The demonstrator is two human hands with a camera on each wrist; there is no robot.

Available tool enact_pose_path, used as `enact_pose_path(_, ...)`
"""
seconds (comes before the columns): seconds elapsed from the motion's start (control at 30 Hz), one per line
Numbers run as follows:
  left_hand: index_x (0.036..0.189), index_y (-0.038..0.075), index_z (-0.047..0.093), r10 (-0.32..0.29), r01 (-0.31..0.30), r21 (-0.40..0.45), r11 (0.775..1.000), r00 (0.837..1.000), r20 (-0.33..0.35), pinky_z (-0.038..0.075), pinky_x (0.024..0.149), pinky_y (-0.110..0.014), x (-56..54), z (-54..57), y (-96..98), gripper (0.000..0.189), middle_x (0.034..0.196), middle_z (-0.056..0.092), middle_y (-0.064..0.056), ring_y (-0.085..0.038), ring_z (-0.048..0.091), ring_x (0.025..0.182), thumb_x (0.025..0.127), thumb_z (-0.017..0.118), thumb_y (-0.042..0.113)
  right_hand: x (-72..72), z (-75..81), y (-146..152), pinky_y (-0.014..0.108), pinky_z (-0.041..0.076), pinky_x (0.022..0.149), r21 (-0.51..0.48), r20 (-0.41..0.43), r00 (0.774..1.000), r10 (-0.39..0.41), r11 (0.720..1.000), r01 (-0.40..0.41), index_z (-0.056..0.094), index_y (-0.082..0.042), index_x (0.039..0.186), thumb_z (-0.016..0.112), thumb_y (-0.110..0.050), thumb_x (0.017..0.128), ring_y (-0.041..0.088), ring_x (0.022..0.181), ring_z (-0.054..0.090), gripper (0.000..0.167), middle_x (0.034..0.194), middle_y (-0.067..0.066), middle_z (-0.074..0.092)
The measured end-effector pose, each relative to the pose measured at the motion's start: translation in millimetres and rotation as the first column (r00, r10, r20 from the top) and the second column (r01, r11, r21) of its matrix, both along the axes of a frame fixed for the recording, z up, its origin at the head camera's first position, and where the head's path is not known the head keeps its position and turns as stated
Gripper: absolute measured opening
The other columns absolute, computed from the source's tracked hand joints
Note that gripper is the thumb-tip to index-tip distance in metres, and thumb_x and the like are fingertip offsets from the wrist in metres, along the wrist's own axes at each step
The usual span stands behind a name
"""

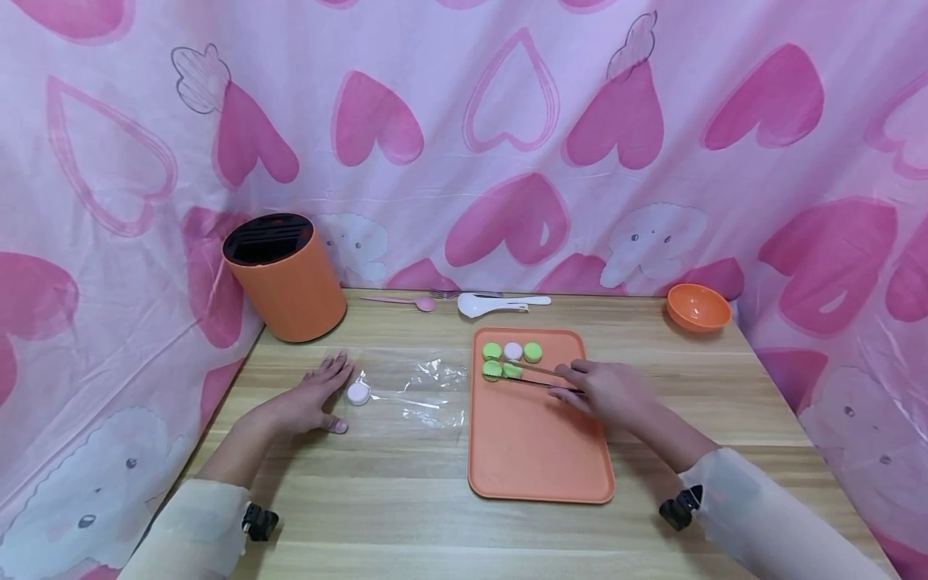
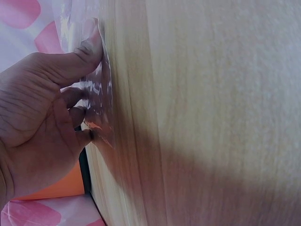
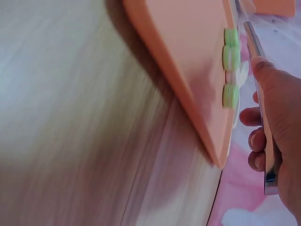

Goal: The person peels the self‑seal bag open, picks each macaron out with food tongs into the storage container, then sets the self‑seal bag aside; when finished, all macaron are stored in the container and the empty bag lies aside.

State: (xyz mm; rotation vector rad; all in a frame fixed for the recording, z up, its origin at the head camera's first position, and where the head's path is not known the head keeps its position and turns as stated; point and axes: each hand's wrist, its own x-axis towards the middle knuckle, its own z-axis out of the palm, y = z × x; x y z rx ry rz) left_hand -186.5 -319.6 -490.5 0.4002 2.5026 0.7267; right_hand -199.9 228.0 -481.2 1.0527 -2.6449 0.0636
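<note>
My right hand [image 1: 605, 391] holds metal tongs [image 3: 265, 127], their tips reaching over the upper left of an orange tray [image 1: 540, 451]. Green macarons [image 1: 532, 352] and one pale lilac macaron [image 1: 512, 351] sit there in two rows. The tong arms lie over the lower row, beside a green macaron [image 1: 512, 370]. To the left, a clear plastic bag [image 1: 420, 403] lies flat on the table. My left hand [image 1: 313, 400] presses its left edge with spread fingers, thumb toward the front. Another pale macaron [image 1: 358, 393] lies at the bag near that hand.
An orange knife block [image 1: 290, 282] stands at the back left. Along the back edge lie a pink spoon [image 1: 424, 304], a fork [image 1: 442, 293] and a white spoon [image 1: 471, 305]. An orange bowl [image 1: 698, 308] sits at the back right, against the heart-patterned curtain [image 1: 406, 217].
</note>
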Motion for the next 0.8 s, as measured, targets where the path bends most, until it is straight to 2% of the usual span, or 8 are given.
enact_pose_path(0.17, 0.176, 0.002, 0.015, 0.004, -0.005, 0.004, 1.000, 1.000, 0.013, -0.008, 0.135, -0.075, -1.3, -0.7, 0.7, 0.115, 0.186, -0.008, -0.023, -0.050, -0.017, 0.170, 0.093, 0.088, 0.034, -6.2, -3.9, -19.6, 0.028, 0.051, 0.051, 0.011, -0.040, 0.997, 0.072, 0.997, -0.072, 0.083, -0.016, 0.119, 0.088, -0.046, 0.094, 0.010, 0.054, 0.053, 0.039, 0.083, -0.002, 0.063)
enact_pose_path(0.33, 0.176, 0.003, 0.015, 0.007, -0.007, 0.007, 1.000, 1.000, 0.016, -0.008, 0.135, -0.075, -1.8, -0.2, 1.0, 0.115, 0.186, -0.008, -0.023, -0.051, -0.017, 0.170, 0.093, 0.088, 0.033, -10.9, -5.1, -41.2, 0.031, 0.053, 0.050, 0.038, -0.021, 0.993, 0.114, 0.993, -0.113, 0.082, -0.018, 0.117, 0.083, -0.046, 0.098, 0.014, 0.056, 0.058, 0.034, 0.086, -0.001, 0.068)
enact_pose_path(0.47, 0.176, 0.003, 0.015, 0.003, -0.003, 0.003, 1.000, 1.000, 0.011, -0.007, 0.135, -0.075, -2.7, -1.0, 1.5, 0.115, 0.185, -0.007, -0.024, -0.052, -0.016, 0.170, 0.093, 0.088, 0.033, -14.7, -6.2, -58.9, 0.034, 0.057, 0.052, 0.026, -0.013, 0.984, 0.176, 0.984, -0.176, 0.081, -0.018, 0.113, 0.083, -0.044, 0.100, 0.017, 0.058, 0.064, 0.029, 0.086, -0.001, 0.067)
enact_pose_path(0.53, 0.176, 0.002, 0.015, 0.000, 0.000, 0.003, 1.000, 1.000, 0.008, -0.007, 0.135, -0.075, -2.5, -1.4, 1.5, 0.115, 0.185, -0.007, -0.024, -0.052, -0.016, 0.170, 0.093, 0.088, 0.033, -16.1, -7.6, -67.4, 0.031, 0.052, 0.049, 0.021, -0.017, 0.981, 0.195, 0.981, -0.195, 0.081, -0.019, 0.110, 0.083, -0.043, 0.100, 0.015, 0.057, 0.061, 0.026, 0.083, -0.002, 0.064)
enact_pose_path(0.67, 0.176, 0.002, 0.015, -0.001, 0.001, 0.003, 1.000, 1.000, 0.007, -0.007, 0.135, -0.075, -1.7, -1.5, 0.6, 0.116, 0.185, -0.007, -0.024, -0.052, -0.016, 0.170, 0.092, 0.088, 0.033, -17.6, -8.4, -83.1, 0.032, 0.050, 0.047, 0.016, 0.003, 0.980, 0.198, 0.980, -0.198, 0.079, -0.019, 0.107, 0.081, -0.043, 0.102, 0.013, 0.059, 0.058, 0.024, 0.083, -0.003, 0.064)
enact_pose_path(0.8, 0.176, 0.003, 0.016, 0.005, -0.005, 0.006, 1.000, 1.000, 0.013, -0.007, 0.135, -0.075, 0.0, 0.5, 0.4, 0.116, 0.186, -0.007, -0.024, -0.052, -0.016, 0.170, 0.092, 0.089, 0.034, -18.5, -7.3, -98.2, 0.035, 0.058, 0.053, 0.023, 0.078, 0.980, 0.181, 0.983, -0.183, 0.079, -0.020, 0.111, 0.078, -0.044, 0.104, 0.013, 0.067, 0.064, 0.025, 0.089, -0.003, 0.070)
